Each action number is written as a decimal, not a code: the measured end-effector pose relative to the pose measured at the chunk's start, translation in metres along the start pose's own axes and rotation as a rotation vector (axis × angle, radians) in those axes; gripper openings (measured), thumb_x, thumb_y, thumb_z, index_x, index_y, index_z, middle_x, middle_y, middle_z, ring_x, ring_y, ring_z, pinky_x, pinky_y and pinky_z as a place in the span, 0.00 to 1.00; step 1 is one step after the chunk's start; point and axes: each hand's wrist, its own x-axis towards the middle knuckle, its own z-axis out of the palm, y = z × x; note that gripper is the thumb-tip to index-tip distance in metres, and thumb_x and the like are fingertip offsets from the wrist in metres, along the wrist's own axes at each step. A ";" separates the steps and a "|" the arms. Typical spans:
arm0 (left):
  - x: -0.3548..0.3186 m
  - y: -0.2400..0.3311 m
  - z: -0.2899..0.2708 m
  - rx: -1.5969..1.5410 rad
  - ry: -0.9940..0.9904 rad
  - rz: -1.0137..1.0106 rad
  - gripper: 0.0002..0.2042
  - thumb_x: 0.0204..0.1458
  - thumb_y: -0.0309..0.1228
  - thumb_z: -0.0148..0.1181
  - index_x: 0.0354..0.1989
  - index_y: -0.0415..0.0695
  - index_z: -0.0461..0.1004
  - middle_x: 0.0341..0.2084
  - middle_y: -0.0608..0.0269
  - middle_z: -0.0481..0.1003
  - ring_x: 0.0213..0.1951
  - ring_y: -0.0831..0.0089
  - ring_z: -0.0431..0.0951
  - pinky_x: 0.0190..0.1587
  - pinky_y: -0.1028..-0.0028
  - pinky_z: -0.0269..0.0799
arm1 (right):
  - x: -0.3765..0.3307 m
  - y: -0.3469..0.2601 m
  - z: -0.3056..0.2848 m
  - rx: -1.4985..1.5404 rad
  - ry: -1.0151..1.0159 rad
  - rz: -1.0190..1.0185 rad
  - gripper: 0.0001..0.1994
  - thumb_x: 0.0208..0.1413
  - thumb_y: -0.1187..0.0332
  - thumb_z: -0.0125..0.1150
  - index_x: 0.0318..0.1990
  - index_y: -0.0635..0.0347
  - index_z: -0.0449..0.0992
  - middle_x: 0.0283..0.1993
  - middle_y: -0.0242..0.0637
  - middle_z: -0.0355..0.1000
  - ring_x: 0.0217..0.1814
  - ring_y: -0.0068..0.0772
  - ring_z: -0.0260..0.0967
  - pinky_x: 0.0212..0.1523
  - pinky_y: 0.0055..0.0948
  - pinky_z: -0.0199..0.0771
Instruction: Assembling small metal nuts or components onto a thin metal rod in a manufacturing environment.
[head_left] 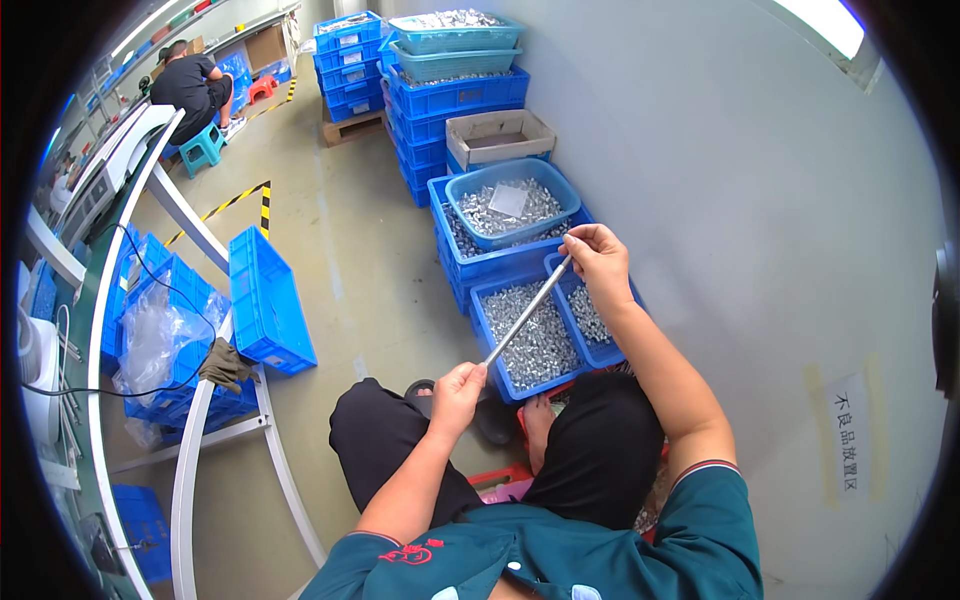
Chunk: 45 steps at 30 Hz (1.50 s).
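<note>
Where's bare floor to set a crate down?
Main patch: the floor between the blue crate on the left and the parts bins on the right. Smaller: between the white frame and the black trousers. Crowded: below the metal rod, where the bins sit close together, and up along the wall.

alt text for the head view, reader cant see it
The left hand and right hand hold a silvery rod near its ends above a blue bin of small shiny parts. Stacked bins stand beyond, beside a pale wall.
</note>
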 end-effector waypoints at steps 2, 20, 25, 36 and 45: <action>0.001 -0.001 -0.001 -0.101 -0.027 -0.018 0.16 0.56 0.36 0.51 0.16 0.44 0.64 0.12 0.78 0.57 0.17 0.88 0.54 0.19 0.83 0.48 | 0.003 0.000 -0.002 0.204 -0.062 0.178 0.07 0.52 0.70 0.57 0.36 0.63 0.71 0.29 0.34 0.72 0.22 0.13 0.60 0.22 0.13 0.60; 0.005 -0.002 -0.007 -0.122 -0.068 -0.100 0.16 0.57 0.37 0.50 0.18 0.44 0.64 0.12 0.78 0.56 0.16 0.88 0.52 0.19 0.83 0.48 | 0.005 0.009 -0.024 0.429 -0.496 0.602 0.12 0.56 0.67 0.52 0.43 0.65 0.70 0.27 0.29 0.64 0.25 0.19 0.59 0.24 0.17 0.60; 0.007 -0.005 -0.006 -0.096 -0.062 -0.106 0.16 0.57 0.36 0.50 0.17 0.44 0.64 0.11 0.78 0.56 0.16 0.88 0.53 0.18 0.82 0.48 | 0.010 0.021 -0.027 0.555 -0.268 0.553 0.19 0.47 0.86 0.43 0.50 0.71 0.62 0.43 0.43 0.65 0.43 0.34 0.68 0.44 0.30 0.73; 0.003 -0.003 -0.005 -0.077 -0.113 -0.124 0.15 0.56 0.35 0.51 0.19 0.42 0.66 0.14 0.78 0.59 0.19 0.88 0.54 0.21 0.83 0.50 | 0.014 0.020 -0.030 0.650 -0.089 0.409 0.16 0.55 0.78 0.47 0.52 0.70 0.59 0.47 0.49 0.65 0.50 0.45 0.67 0.50 0.41 0.73; 0.004 -0.005 -0.006 -0.083 -0.134 -0.125 0.14 0.56 0.35 0.51 0.20 0.42 0.66 0.15 0.78 0.60 0.20 0.88 0.56 0.22 0.83 0.52 | 0.010 0.011 -0.025 0.524 -0.239 0.372 0.14 0.56 0.73 0.50 0.49 0.70 0.63 0.45 0.50 0.68 0.46 0.43 0.71 0.49 0.40 0.72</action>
